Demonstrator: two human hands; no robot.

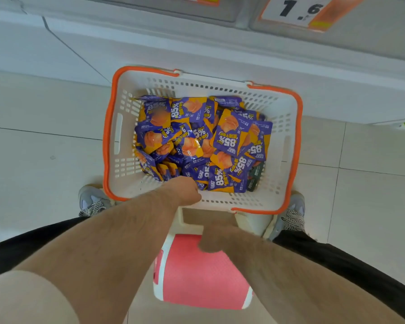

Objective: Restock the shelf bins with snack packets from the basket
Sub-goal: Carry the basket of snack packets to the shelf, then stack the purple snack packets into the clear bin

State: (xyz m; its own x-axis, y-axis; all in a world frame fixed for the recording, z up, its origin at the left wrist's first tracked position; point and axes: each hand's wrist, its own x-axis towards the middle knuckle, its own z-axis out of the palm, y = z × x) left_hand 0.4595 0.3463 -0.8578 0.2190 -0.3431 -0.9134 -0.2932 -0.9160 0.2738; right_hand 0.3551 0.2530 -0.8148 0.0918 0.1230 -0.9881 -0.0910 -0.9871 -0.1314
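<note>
Basket (283, 127), white with an orange rim, stands on the tiled floor (40, 141) against the foot of the shelving (197, 50), between the person's shoes, and it is heaped with purple-and-orange snack packets (201, 141).

The step in hand looks like the pick. The left hand (185, 189) reaches over the near wall of the basket into the pile; its fingers are tucked down among the packets and hidden behind the back of the hand, so I cannot tell whether they have closed on one. The right hand (214, 239) hangs well back from the basket, above a pink-topped stool (197, 277), curled and blurred, holding nothing that I can make out.

The next move, as I judge it, calls for closing on one or several packets at the near edge, lifting them free of the heap, and raising them to the bins above, which are out of sight except for a price label (297, 10) at the top of the view.

The basket's long axis runs left to right across the view, slightly tilted, with its open mouth upward. The packets lie flat but scattered, with their printing turned in every direction, so there is no common heading.
</note>
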